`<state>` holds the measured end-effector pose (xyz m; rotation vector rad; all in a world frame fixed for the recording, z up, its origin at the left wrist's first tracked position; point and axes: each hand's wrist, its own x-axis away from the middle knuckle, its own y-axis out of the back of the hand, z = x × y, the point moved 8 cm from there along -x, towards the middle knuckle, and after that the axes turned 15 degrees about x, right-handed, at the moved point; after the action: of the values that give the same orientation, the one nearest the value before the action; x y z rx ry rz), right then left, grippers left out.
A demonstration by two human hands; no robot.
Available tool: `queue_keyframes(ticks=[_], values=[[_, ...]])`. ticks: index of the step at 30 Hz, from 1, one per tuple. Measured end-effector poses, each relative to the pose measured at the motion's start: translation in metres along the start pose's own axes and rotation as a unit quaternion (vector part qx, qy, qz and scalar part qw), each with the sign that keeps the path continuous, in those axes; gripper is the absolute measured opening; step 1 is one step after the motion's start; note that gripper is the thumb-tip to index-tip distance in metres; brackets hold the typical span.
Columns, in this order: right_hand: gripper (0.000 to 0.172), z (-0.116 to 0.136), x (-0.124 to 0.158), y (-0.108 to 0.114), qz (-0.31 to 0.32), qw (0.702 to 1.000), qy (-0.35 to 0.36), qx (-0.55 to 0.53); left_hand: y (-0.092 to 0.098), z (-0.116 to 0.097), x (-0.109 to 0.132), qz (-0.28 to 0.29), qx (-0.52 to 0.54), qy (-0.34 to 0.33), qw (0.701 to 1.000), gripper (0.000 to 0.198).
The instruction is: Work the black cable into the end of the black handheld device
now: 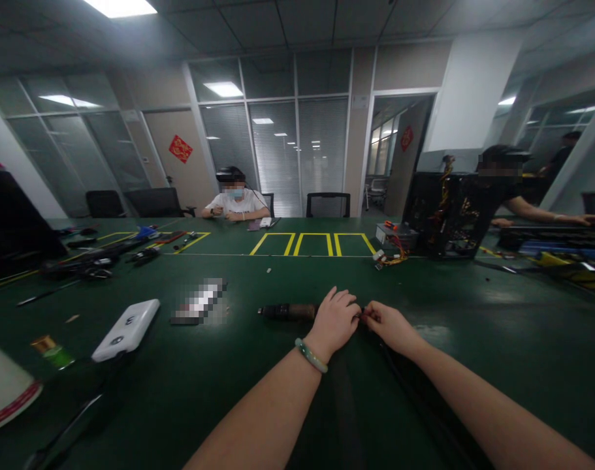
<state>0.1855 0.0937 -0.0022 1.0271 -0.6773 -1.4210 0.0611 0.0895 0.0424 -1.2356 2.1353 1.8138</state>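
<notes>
A dark, cylindrical electric screwdriver [290, 312] lies flat on the green tabletop, its narrow tip facing left. Over its rear half rests my left hand [334, 321], fingers closed around the body; a jade-coloured bangle circles that wrist. Just right of it, my right hand [388, 328] pinches with thumb and fingertips at the tool's tail end, where the cord joins. From there a black cord [400, 372] runs down under my right forearm. The fingers hide the exact joint between cord and tool.
A white device [127, 330], a small green bottle [55, 352] and a white cup-like object [3, 385] stand at left. An open computer case [447, 215] and a power supply [395, 234] sit at back right. One person sits opposite, another works at right.
</notes>
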Motion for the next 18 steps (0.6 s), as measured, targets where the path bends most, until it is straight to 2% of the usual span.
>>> queue_keyframes(ticks=[13,18], values=[[0.011,0.0011,0.0000,0.0010,0.013,1.000,-0.017,0.002,0.0035,0.0014,-0.0006,-0.005,0.012,0.016,1.000,0.010],[0.011,0.0005,-0.0005,0.0003,0.015,1.000,-0.013,0.004,-0.0001,0.0000,-0.0005,0.005,0.016,-0.004,1.000,0.010]])
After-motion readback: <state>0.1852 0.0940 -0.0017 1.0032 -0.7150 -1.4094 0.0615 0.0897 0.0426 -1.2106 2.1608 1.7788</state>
